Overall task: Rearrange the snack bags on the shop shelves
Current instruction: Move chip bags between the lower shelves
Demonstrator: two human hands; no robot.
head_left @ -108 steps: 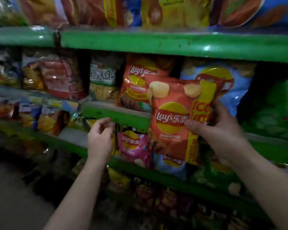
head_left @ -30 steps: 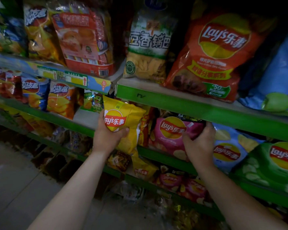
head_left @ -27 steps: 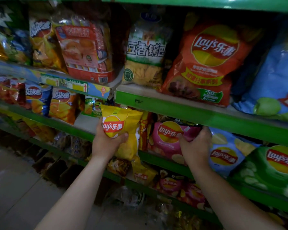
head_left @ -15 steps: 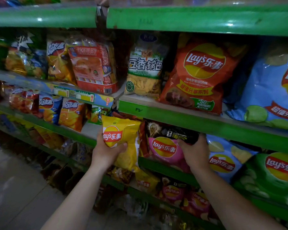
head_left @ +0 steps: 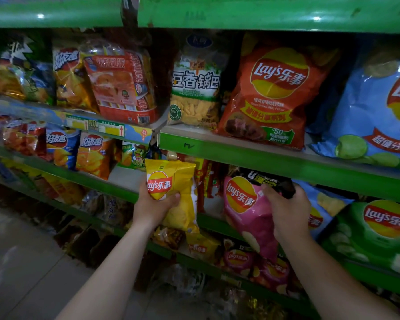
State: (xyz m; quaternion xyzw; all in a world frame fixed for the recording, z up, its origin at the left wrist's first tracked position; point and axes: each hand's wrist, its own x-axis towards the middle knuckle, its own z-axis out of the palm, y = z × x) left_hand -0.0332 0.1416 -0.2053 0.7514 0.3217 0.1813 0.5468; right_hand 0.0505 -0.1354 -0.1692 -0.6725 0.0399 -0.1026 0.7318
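Observation:
My left hand [head_left: 153,205] grips a small yellow Lay's bag [head_left: 174,192], held upright in front of the middle green shelf [head_left: 286,166]. My right hand [head_left: 286,211] grips the top of a pink Lay's bag [head_left: 247,211], which hangs out past the shelf edge, its lower end tilted down. A red bag [head_left: 209,181] stands on the shelf between the two bags. Behind my right hand sit a blue Lay's bag [head_left: 326,204] and a green Lay's bag [head_left: 379,229].
The shelf above holds a big orange Lay's bag [head_left: 273,93], a white-green snack bag [head_left: 195,84] and a large blue Lay's bag [head_left: 379,112]. More small bags [head_left: 238,257] fill the lower shelf. A grey tiled floor [head_left: 21,273] lies at bottom left.
My right hand has pulled the pink bag forward off the shelf and it now hangs tilted. The left hand keeps the yellow bag in nearly the same place. The view has tilted up.

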